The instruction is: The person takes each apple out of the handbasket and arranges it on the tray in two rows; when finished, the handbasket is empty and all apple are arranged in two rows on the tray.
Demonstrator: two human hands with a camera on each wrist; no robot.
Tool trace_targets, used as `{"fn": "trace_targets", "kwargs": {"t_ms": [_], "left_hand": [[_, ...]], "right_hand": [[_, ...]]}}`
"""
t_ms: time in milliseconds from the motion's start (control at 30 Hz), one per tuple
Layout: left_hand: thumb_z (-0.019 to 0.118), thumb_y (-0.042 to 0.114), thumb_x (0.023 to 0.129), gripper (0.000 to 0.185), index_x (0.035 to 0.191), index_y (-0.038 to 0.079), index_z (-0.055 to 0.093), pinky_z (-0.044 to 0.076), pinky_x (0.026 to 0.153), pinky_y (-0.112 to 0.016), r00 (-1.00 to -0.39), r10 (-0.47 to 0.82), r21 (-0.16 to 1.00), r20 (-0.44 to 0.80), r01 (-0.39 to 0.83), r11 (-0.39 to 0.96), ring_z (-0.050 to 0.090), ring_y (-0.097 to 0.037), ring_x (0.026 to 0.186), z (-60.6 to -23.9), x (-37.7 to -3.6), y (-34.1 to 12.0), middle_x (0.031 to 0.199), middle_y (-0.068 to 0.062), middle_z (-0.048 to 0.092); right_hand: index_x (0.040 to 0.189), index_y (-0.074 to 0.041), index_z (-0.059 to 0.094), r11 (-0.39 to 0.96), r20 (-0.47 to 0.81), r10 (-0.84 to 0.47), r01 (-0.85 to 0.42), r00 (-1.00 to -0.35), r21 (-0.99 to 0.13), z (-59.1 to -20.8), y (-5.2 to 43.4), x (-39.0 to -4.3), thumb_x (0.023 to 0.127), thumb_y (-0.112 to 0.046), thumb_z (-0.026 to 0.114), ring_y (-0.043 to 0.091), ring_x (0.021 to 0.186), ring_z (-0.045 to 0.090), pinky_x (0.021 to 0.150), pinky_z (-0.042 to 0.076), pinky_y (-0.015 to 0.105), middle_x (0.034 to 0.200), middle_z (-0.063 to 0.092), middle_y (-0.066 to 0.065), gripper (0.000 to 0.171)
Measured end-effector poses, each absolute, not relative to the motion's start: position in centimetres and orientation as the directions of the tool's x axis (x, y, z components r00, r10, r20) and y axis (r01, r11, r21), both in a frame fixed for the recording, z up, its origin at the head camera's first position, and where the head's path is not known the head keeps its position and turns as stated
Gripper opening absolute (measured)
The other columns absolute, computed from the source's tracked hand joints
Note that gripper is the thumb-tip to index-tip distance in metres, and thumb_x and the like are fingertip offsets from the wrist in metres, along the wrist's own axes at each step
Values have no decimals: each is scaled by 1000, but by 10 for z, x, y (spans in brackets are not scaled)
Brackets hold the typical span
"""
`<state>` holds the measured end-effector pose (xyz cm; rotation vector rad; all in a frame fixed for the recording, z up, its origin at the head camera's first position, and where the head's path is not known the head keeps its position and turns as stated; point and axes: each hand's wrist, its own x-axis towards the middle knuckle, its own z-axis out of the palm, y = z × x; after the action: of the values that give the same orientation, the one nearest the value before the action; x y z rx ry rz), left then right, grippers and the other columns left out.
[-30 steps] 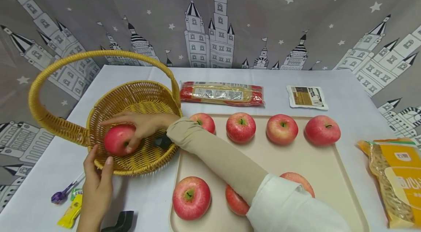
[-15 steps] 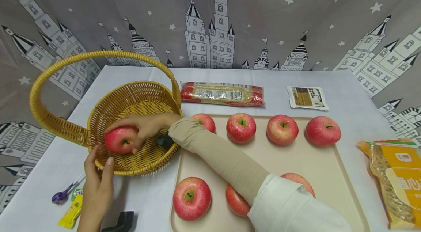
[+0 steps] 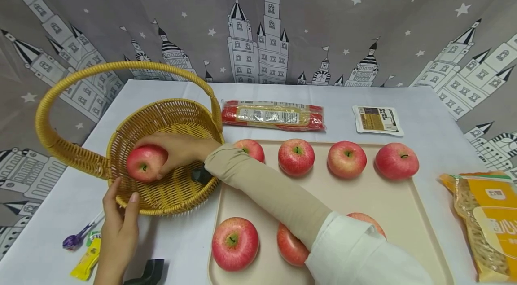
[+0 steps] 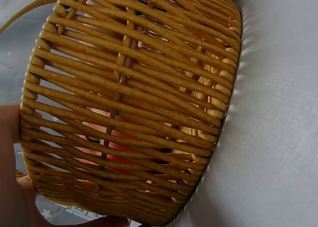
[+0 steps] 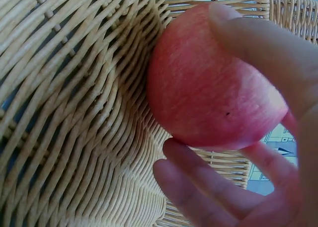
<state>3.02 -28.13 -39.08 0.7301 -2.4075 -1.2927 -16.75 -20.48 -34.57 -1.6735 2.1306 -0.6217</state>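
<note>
Since a second ago the apple (image 3: pixel 146 163) has shifted slightly up and left inside the basket (image 3: pixel 177 195), against its near-left wall. The right hand (image 3: pixel 177 150) cups it, fingers curled around. The left hand (image 3: pixel 119 226) grips the basket's near rim on the tabletop (image 3: pixel 181 240).

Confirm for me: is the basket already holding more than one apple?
No, the head view shows only one apple inside the basket, gripped by the right hand.
</note>
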Motion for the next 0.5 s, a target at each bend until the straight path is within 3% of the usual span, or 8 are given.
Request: {"fn": "trace_targets", "kwargs": {"t_ms": [267, 500], "left_hand": [[34, 30, 97, 56, 146, 25, 7, 17, 105, -62, -831, -557, 840, 17, -291, 459, 11, -33, 138, -389, 27, -280, 154, -5, 6], [34, 30, 97, 56, 145, 27, 6, 19, 103, -63, -828, -560, 835, 16, -297, 463, 14, -36, 137, -389, 29, -280, 153, -5, 8]], "right_hand": [[129, -24, 46, 256, -14, -956, -812, -292, -524, -344, -201, -170, 66, -46, 75, 0, 109, 47, 87, 38, 9, 124, 53, -9, 72], [125, -21, 47, 229, 5, -956, -762, -292, -606, -317, -182, -166, 66, -41, 76, 0, 98, 51, 81, 41, 8, 112, 57, -8, 69]]}}
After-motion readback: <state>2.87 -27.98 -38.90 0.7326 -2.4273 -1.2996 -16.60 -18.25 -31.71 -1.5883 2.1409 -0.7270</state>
